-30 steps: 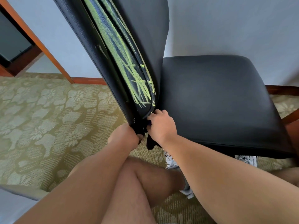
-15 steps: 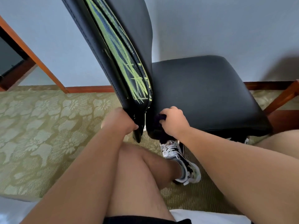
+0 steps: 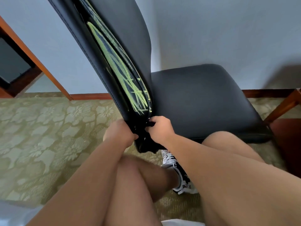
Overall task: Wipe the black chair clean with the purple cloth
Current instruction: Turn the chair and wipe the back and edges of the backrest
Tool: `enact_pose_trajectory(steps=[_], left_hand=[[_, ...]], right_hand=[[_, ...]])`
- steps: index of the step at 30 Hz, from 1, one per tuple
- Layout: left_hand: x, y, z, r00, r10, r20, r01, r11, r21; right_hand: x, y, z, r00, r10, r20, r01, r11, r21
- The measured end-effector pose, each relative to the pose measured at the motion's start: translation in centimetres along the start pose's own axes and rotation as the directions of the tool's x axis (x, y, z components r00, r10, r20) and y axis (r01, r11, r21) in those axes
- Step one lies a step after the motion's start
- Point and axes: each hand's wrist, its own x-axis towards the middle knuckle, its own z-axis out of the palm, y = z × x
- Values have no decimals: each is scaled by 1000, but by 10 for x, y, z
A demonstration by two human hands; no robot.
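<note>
Starting at the left above the patterned carpet [image 3: 40, 136], the left hand [image 3: 120, 132] has its grip clenched round the foot of the backrest [image 3: 130, 30] of the black chair [image 3: 203, 101], steadying it as it did a second ago. Just right of it the purple cloth [image 3: 147, 128], so dark here that it reads almost black, sits bunched at the bottom of the backrest's side edge. It is grasped by the right hand [image 3: 160, 129], whose grip is curled round it. Half a second ago that hand and cloth were further right, against the corner of the seat [image 3: 219, 88]. Now they are back at the base of the green scribble [image 3: 120, 75], which looks as dense as before. I judge that little has been cleaned yet and the marked strip is still the work to do. Its long axis runs from the hands up and to the left, out of frame, so strokes should follow that line. The seat points off to the right, unmarked.
</note>
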Motion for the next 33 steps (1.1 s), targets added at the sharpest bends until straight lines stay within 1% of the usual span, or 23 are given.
enact_pose_trajectory(steps=[2,3,6,9,12,14,18,20,22,28,31,33], left_hand=[[0,-3,5,999,52,6,-51,998,-25],[-1,-5,7,997,73,-2,-73,997,-40],[-3,-12,15,993,109,-38,-112,992,-65],[-4,-17,19,990,128,-53,-132,988,-79],[-5,-20,23,987,138,-83,-147,983,-115],[-8,-21,26,982,144,-125,-159,980,-116],[-16,-25,34,973,180,-145,-194,977,-89],[-19,-26,37,972,186,-146,-201,975,-96],[-20,-26,37,968,199,-150,-215,971,-102],[-18,-29,37,964,215,-159,-233,967,-107],[-18,-27,38,963,211,-169,-227,971,-81],[-19,-26,39,963,209,-168,-219,975,-43]], right_hand=[[6,12,2,1000,8,6,-8,1000,25],[9,16,4,1000,5,11,-5,1000,-2],[15,22,16,999,-38,35,43,983,-176],[18,25,23,991,-125,54,136,923,-360],[19,25,24,983,-167,80,185,875,-447],[19,27,22,984,-155,89,178,900,-399],[19,28,13,995,-45,85,56,991,-123],[15,25,13,998,-5,57,5,1000,-2],[7,20,16,1000,1,12,-1,997,71],[-8,15,26,995,-61,-76,74,981,181],[-18,21,33,970,-178,-163,202,968,149],[-21,27,40,949,-257,-183,279,954,112]])
